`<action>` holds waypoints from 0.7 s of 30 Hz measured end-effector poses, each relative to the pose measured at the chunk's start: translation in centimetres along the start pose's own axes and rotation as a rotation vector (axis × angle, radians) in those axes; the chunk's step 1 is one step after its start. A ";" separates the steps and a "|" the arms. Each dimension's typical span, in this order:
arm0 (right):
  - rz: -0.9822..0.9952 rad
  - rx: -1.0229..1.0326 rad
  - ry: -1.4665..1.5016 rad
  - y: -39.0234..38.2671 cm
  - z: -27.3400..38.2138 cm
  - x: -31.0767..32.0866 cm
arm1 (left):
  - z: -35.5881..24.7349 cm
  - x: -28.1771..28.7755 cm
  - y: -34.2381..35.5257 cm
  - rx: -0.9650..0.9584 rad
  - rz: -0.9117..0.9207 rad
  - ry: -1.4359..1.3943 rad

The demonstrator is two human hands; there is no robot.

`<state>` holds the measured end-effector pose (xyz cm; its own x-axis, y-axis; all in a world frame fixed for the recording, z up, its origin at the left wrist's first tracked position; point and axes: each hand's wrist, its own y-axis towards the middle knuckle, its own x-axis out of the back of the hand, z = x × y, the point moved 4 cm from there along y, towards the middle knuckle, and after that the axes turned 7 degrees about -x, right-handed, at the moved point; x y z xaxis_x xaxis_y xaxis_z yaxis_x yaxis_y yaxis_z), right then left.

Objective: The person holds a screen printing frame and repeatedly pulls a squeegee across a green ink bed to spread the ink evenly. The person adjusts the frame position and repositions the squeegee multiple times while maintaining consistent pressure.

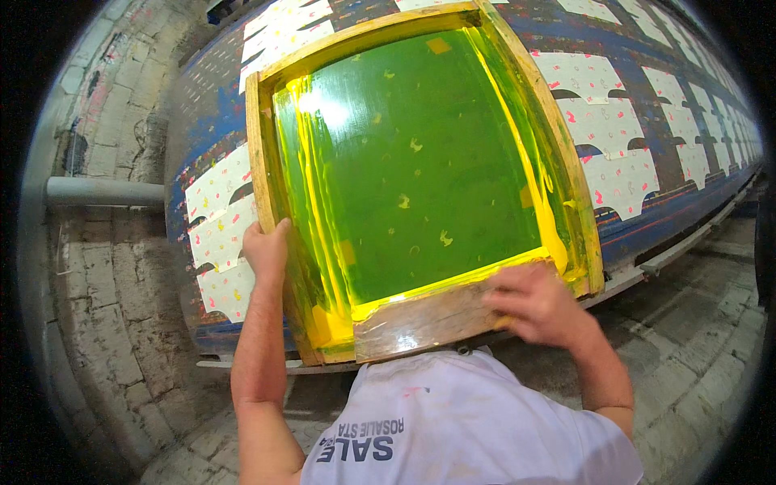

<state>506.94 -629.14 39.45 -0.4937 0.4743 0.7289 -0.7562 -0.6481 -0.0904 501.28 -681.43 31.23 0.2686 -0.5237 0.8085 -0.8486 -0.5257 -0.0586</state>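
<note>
A wooden-framed printing screen (412,170) with green mesh lies on the long table, yellow ink streaked along its left and right sides. My left hand (268,246) is closed round the left rail of the wooden frame (257,153). At the near end, a wide wooden squeegee (428,319) stands in the screen with a line of yellow ink (453,279) along its far edge. My right hand (537,303) grips the squeegee near its right end, fingers over its top. Small pale motifs show in the mesh. The squeegee's blade is hidden.
White cut fabric pieces (594,125) with small pink and yellow prints lie in rows on the blue, ink-stained table (647,218), right of the screen. More fabric pieces (222,234) lie to the left. A grey pipe (105,191) runs along the brick floor at far left.
</note>
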 end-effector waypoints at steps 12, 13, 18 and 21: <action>-0.080 0.007 -0.362 3.0 8.4 -5.4 | 2.8 -1.4 1.6 -0.067 -0.057 -0.056; -0.092 0.054 -0.392 4.1 8.8 -5.6 | 2.5 -1.5 1.4 -0.075 -0.060 -0.029; 0.090 -0.067 -0.344 5.9 9.2 -4.7 | 1.6 -0.6 1.3 -0.051 -0.041 0.070; 0.109 -0.088 -0.342 4.5 9.6 -4.7 | 1.4 -1.0 1.2 -0.058 -0.032 0.070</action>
<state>509.97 -640.05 42.13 -0.4124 0.1696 0.8950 -0.7488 -0.6227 -0.2271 500.63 -682.53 29.52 0.2651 -0.4586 0.8482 -0.8658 -0.5004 0.0001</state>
